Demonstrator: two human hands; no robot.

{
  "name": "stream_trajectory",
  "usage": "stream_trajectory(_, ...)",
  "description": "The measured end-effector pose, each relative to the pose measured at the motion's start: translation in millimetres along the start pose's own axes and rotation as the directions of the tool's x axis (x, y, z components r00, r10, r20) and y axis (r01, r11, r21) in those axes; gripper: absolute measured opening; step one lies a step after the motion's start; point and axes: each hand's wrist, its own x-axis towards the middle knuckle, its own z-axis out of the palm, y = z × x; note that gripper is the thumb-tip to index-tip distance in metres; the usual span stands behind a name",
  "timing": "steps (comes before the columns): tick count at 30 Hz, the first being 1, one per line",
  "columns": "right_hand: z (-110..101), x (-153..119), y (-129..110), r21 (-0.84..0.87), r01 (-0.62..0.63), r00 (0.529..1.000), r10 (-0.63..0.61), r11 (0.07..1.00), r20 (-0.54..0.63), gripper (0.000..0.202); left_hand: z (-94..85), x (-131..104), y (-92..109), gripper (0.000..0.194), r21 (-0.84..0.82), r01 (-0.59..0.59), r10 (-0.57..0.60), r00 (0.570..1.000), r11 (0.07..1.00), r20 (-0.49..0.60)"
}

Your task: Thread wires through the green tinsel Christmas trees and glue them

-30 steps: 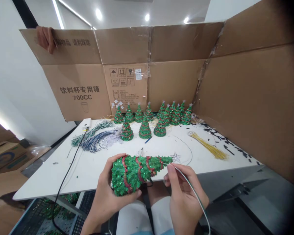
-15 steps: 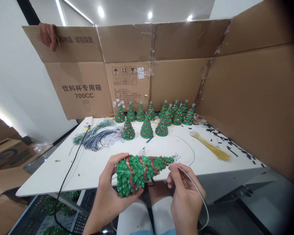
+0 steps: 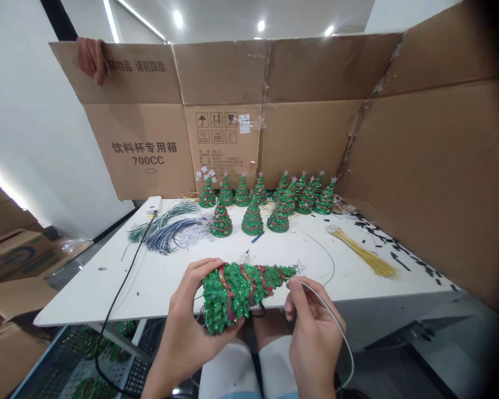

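Lower centre: left hand [image 3: 191, 327] clasps tree [image 3: 241, 288] sideways; right hand [image 3: 311, 327] pinches wire [image 3: 336, 327] at its tip. Step, seemingly: wiring; next needs steady threading.

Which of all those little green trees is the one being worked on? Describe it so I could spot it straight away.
Start at the white table walled by cardboard, then come to its near edge. There the left hand grips a green tree while the right hand pinches a thin wire near its tip. Unlike the upright trees at the back, it lies sideways, off the table.
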Motion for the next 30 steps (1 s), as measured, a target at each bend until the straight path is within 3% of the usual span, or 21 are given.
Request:
stream_trajectory(4, 4, 1, 0, 0.027, -0.055, 0.998, 0.055, 0.998, 0.015, 0.036, -0.5, 0, 0, 0.077, 0.027, -0.013, 0.013, 1.0, 1.0, -0.003)
stream_trajectory(10, 11, 5, 6, 0.157, -0.278, 0.961, 0.272, 0.948, 0.058, 0.039, 1.2, -3, 1, 0.084, 0.115, -0.057, 0.058, 0.998, 0.992, -0.009)
stream_trajectory(16, 11, 3, 13, 0.285, -0.525, 0.851, 0.497, 0.802, 0.17, 0.043, 6.5, -8, 13, 0.09, 0.224, -0.123, 0.118, 0.992, 0.967, 0.035)
stream_trajectory(25, 8, 4, 15, 0.3, -0.627, 0.779, 0.588, 0.719, 0.219, 0.039, 1.5, -11, 37, 0.089, 0.239, -0.065, 0.045, 0.995, 0.969, 0.085)
stream_trajectory(30, 8, 5, 19, 0.289, -0.671, 0.74, 0.589, 0.683, 0.325, 0.033, 0.0, -10, 40, 0.1, 0.222, -0.031, 0.052, 0.994, 0.975, -0.092)
